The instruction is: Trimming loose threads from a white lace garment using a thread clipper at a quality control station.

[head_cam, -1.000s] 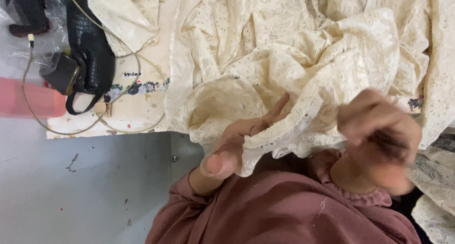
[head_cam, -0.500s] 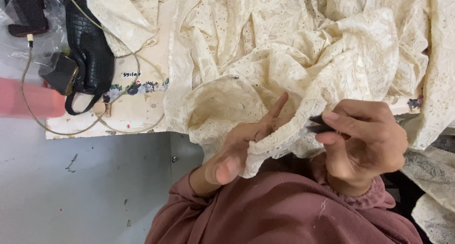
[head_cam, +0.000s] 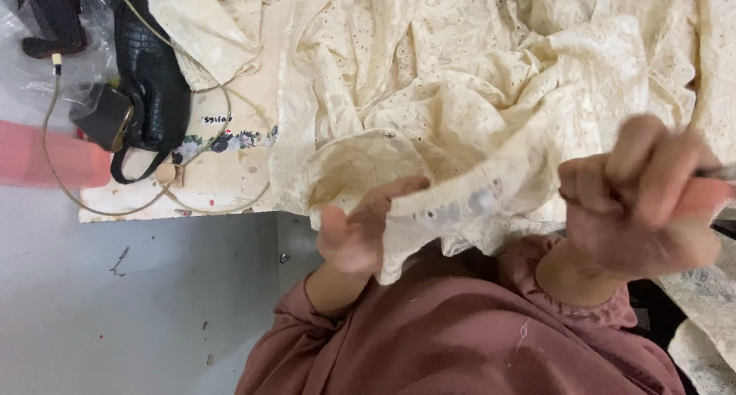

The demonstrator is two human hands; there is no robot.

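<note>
Though motion-blurred, right hand (head_cam: 640,199) is clenched on a thin dark tool (head_cam: 717,172), its end cut off at the edge. Left hand (head_cam: 364,230) grasps the cream lace fabric (head_cam: 460,96) spilling off the bench (head_cam: 215,184). Since half a second ago, the hands have drawn apart.

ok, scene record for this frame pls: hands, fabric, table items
left hand: grips a folded edge of the cream eyelet fabric, thumb toward the camera
right hand: closed in a fist around something thin that juts out to the right; blurred, cannot tell what it is
fabric edge: band stretched between the two hands
table: pale top, mostly covered by the fabric
left of the fabric: black textured bag, thin cable looped around it
clothing: dusty-pink sleeves
</note>
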